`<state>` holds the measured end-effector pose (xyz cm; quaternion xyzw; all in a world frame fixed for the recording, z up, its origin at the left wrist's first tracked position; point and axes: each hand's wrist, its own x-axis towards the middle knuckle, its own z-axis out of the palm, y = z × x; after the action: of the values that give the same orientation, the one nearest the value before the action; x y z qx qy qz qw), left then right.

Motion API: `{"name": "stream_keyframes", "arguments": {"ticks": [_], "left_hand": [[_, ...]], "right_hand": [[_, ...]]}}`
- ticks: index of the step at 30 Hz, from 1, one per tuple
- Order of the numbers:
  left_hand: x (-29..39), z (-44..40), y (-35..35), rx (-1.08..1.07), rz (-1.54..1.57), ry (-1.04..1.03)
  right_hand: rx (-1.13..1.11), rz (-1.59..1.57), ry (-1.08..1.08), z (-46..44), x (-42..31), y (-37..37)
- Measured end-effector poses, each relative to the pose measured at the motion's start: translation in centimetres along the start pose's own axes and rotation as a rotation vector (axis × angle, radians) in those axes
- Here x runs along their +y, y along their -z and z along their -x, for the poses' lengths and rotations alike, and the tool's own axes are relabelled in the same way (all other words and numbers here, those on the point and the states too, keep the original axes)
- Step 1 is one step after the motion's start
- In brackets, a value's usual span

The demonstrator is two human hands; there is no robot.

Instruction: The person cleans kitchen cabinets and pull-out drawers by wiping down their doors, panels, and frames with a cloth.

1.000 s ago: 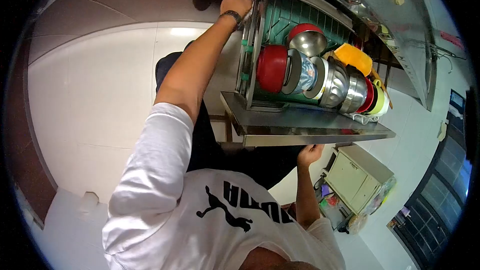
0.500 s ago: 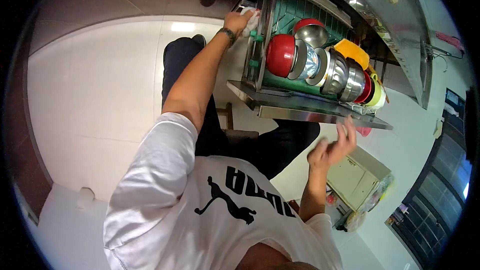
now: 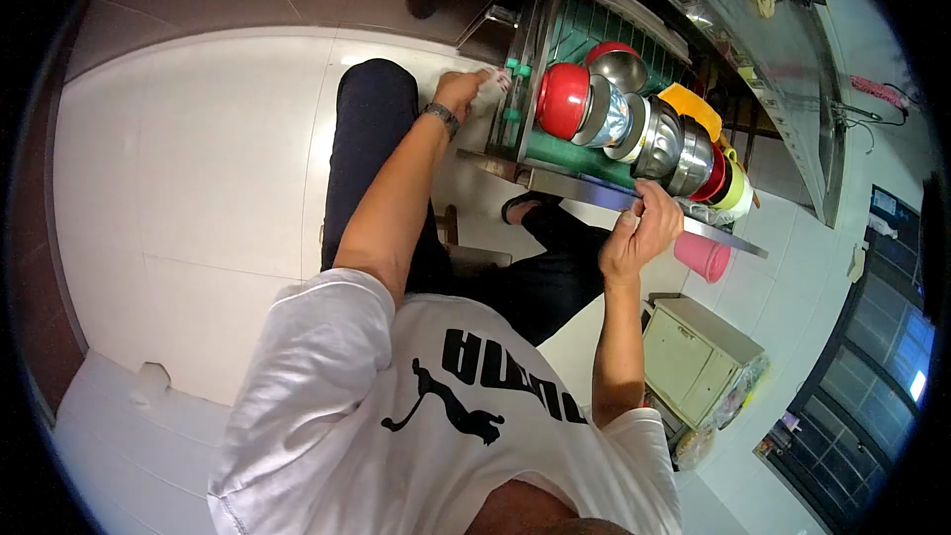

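Note:
My left hand [image 3: 460, 91], with a watch on its wrist, is closed on a crumpled white cloth [image 3: 491, 89] beside the left side of a pulled-out metal drawer [image 3: 522, 104]. My right hand [image 3: 649, 230] has its fingers bent over the edge of the drawer's front panel [image 3: 584, 190], with the thumb on the near side. Inside the drawer, a red bowl [image 3: 563, 101], steel bowls [image 3: 662, 147] and a yellow-green cup [image 3: 734, 186] stand in a row. Behind them are another red-and-steel bowl [image 3: 617, 66] and an orange item [image 3: 690, 107].
A metal counter [image 3: 792, 129] overhangs the drawer on the right. On the floor beyond my right hand are a pink bin [image 3: 702, 256] and a pale cabinet [image 3: 698, 357]. My legs [image 3: 371, 159] are under and beside the drawer.
My left hand has come down and nearer along the drawer's side with the cloth. From below the front panel, my right hand has risen, opened, and then closed on the panel's edge.

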<state>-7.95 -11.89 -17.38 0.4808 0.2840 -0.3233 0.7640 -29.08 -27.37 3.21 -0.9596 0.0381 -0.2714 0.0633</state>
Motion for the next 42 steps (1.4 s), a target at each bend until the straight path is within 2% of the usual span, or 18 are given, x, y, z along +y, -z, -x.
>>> {"name": "stream_keyframes", "arguments": {"ticks": [2,3,6,8,10,17,19,20,24,26,28,30,31,33,34,36,40,42], "left_hand": [[0.4,1.3,-0.1,-0.258,-0.183,0.028],[0.8,0.9,-0.1,-0.196,-0.413,0.007],[1.4,1.1,-1.3,-0.302,-0.367,-0.141],[0.0,-0.9,-2.0,-0.292,-0.325,-0.249],[-1.0,-2.9,-2.1,-0.109,-0.743,-0.487],[0.3,-1.4,-2.3,-0.024,-0.999,-0.477],[1.6,-1.9,-2.1,-0.241,-1.255,-0.124],[1.4,-2.4,-1.7,-0.241,-1.256,-0.125],[0.6,-2.3,-0.9,-0.395,-1.386,-0.317],[0.8,-1.9,-2.0,-0.081,-1.256,-0.484],[0.7,-2.2,-2.6,-0.040,-1.234,-0.566],[-0.3,-2.2,-2.3,0.040,-1.106,-0.815],[-0.4,-2.5,-2.2,0.040,-1.109,-0.817],[-0.1,-1.8,-2.3,-0.025,-1.143,-0.549],[0.2,-1.4,-2.2,-0.024,-1.146,-0.546],[0.7,-1.1,-1.7,-0.226,-1.251,-0.347],[-1.7,-2.2,0.0,-0.339,-1.304,-0.360],[-1.6,-0.1,0.7,-0.429,-1.313,-0.112]], "right_hand": [[0.013,0.013,0.003,0.0,0.1,-0.1],[0.013,0.015,0.003,0.0,0.1,-0.1],[0.016,0.016,0.011,0.1,0.2,-0.2],[0.005,0.011,-0.001,0.1,0.2,-0.2],[0.012,0.019,-0.001,0.0,0.1,-0.3],[0.023,0.033,-0.004,-0.1,-0.1,-0.5],[0.046,0.034,0.005,0.0,0.0,-0.7],[0.068,0.034,0.016,0.0,0.1,-0.8],[0.073,0.038,0.004,0.1,0.1,-1.0],[0.063,0.049,0.003,0.2,0.2,-0.9],[0.042,0.057,-0.005,0.3,0.3,-0.7],[0.021,0.059,-0.017,0.3,0.1,-0.5],[0.036,0.038,-0.007,0.0,0.0,-0.6],[0.043,0.016,-0.007,0.1,-0.2,-0.6],[0.044,0.024,-0.002,0.0,-0.1,-0.6],[0.046,0.029,0.005,0.0,0.1,-0.7],[0.053,0.035,0.016,0.0,0.2,-0.8],[0.058,0.034,0.013,0.1,0.2,-0.8]]}}
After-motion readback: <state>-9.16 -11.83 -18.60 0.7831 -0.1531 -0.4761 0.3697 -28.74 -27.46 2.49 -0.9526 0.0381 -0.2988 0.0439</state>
